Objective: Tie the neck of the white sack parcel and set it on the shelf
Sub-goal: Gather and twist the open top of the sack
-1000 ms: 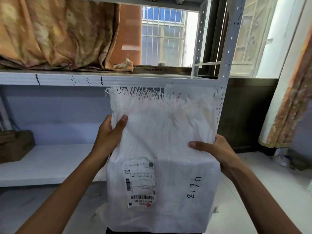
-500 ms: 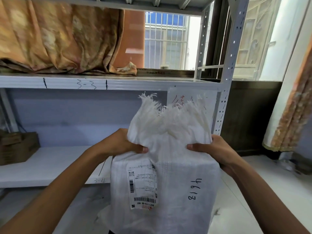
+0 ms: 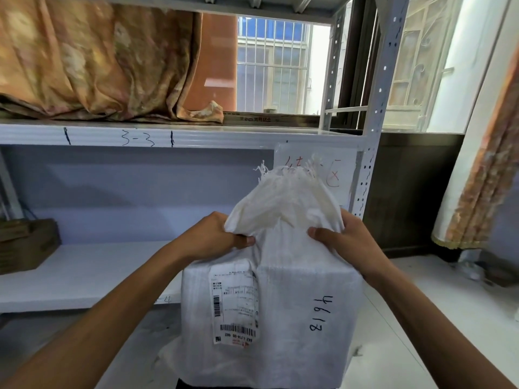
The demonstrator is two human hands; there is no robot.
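The white woven sack parcel stands upright in front of me, boxy below, with a shipping label and "4618" written on its face. Its frayed neck is bunched into a narrow tuft above the box. My left hand grips the neck's left side, thumb pressed into the fabric. My right hand grips the right side, thumb pointing inward. The white metal shelf lies to the left behind the parcel, its lower board at about hand height.
A wooden crate sits at the lower board's far left. The upper shelf board, marked "3-3", carries an orange curtain cloth. A perforated shelf post and a paper sign stand behind the sack. Tiled floor at right.
Both hands have drawn inward and gathered the flat, wide sack top into a narrow bunched neck. The view has tilted slightly down and left.
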